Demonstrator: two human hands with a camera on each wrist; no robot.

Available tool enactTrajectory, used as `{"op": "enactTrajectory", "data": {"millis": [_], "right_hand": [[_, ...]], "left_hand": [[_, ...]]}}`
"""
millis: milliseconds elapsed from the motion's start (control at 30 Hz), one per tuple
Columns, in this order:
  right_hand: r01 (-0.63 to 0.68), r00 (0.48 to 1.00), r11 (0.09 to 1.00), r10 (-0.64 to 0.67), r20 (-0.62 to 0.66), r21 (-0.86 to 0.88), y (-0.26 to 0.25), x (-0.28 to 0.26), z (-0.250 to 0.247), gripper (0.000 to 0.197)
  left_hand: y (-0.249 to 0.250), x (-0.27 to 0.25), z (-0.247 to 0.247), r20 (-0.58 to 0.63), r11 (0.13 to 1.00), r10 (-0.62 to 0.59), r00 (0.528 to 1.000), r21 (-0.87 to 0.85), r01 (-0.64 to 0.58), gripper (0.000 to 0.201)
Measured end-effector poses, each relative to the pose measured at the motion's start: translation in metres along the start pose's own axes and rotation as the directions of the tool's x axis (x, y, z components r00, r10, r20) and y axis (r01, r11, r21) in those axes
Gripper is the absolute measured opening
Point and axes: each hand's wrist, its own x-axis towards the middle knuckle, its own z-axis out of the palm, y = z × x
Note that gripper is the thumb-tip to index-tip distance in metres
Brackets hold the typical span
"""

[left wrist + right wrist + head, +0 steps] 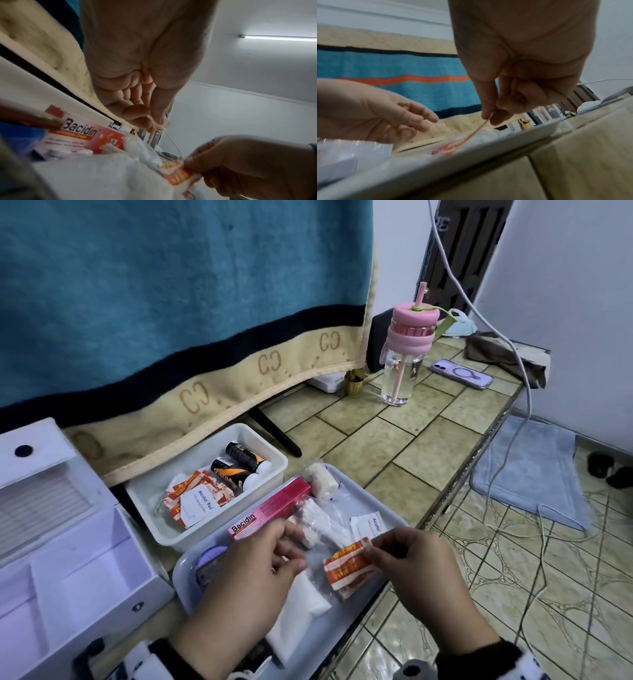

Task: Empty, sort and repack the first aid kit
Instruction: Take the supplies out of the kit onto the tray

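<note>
Orange-and-white plaster strips point(347, 570) lie on the grey tray point(383, 510), and your right hand point(423, 573) pinches their far corner between thumb and forefinger, probably to carry them to the white bin point(274, 455) with the matching ones. Their long axis runs from that pinch down toward you, while your left hand point(253, 570) hovers just beside, fingers loosely curled and holding nothing

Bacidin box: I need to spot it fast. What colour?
Pink and red Bacidin box, clearest in the head view.
</note>
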Motion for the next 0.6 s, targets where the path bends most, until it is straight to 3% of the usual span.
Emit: {"op": "enactTrajectory", "data": {"millis": [167, 367, 500, 567, 600], "right_hand": [[-0.043, 0.998, 0.976, 0.032, -0.051, -0.215, 0.005, 0.0, 0.01, 0.023], [0.048, 0.995, 0.942, -0.075, -0.069, -0.331, -0.014, -0.006, 0.014, 0.025], [0.255, 0.966, 0.955, -0.245, 0.083, -0.152, -0.066, -0.012, 0.022, 0.024], [0.363, 0.902, 0.932, -0.351, 0.251, -0.005, -0.101, -0.021, 0.033, 0.02], [0.399, 0.844, 0.914, -0.395, 0.362, 0.066, -0.12, -0.027, 0.04, 0.016]], "left_hand": [[-0.009, -0.005, -0.008, -0.064, 0.999, -0.038, 0.997, 0.019, 0.04, 0.026], [-0.017, -0.024, -0.034, -0.13, 0.998, -0.069, 0.989, 0.006, 0.07, 0.023], [-0.028, -0.052, -0.075, -0.21, 0.992, -0.08, 0.974, 0.082, 0.099, 0.022], [-0.034, -0.069, -0.099, -0.237, 0.981, -0.085, 0.968, 0.148, 0.122, 0.038], [-0.038, -0.078, -0.112, -0.248, 0.974, -0.102, 0.963, 0.171, 0.147, 0.042]]}}
